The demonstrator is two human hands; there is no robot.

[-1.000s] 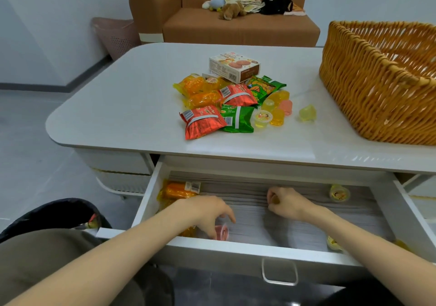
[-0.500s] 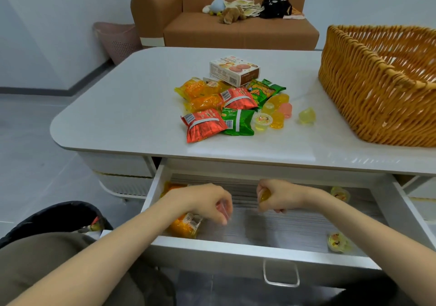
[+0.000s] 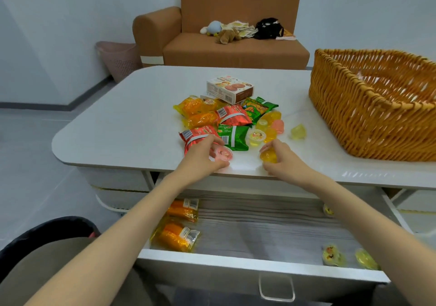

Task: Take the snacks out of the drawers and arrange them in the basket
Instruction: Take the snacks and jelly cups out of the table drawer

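Snacks (image 3: 226, 119) lie in a loose heap on the white tabletop (image 3: 118, 121), just beyond both grips. We see red, green and orange packets, a small biscuit box (image 3: 230, 88) on the far side of the heap, and a cluster of jelly cups.

The left grip (image 3: 203, 157) is curled round a pink jelly cup (image 3: 221, 154), with fingers over the top and the thumb beneath. It sits at the near edge of the heap, beside a red packet. The right grip (image 3: 280, 159) is curled round a yellow jelly cup (image 3: 269, 156), a little apart from the left. We cannot tell whether either cup touches the tabletop.

One pale yellow jelly cup (image 3: 298, 131) sits alone, just beyond and to the right of the right grip. The wicker basket (image 3: 368, 116) stands on the tabletop well to the right of the right grip.

Below both grips and nearer to us, the drawer (image 3: 236, 260) is pulled open. Two orange packets (image 3: 182, 212) lie at its left end under the left forearm. Three jelly cups (image 3: 332, 255) sit at its right end by the right forearm.
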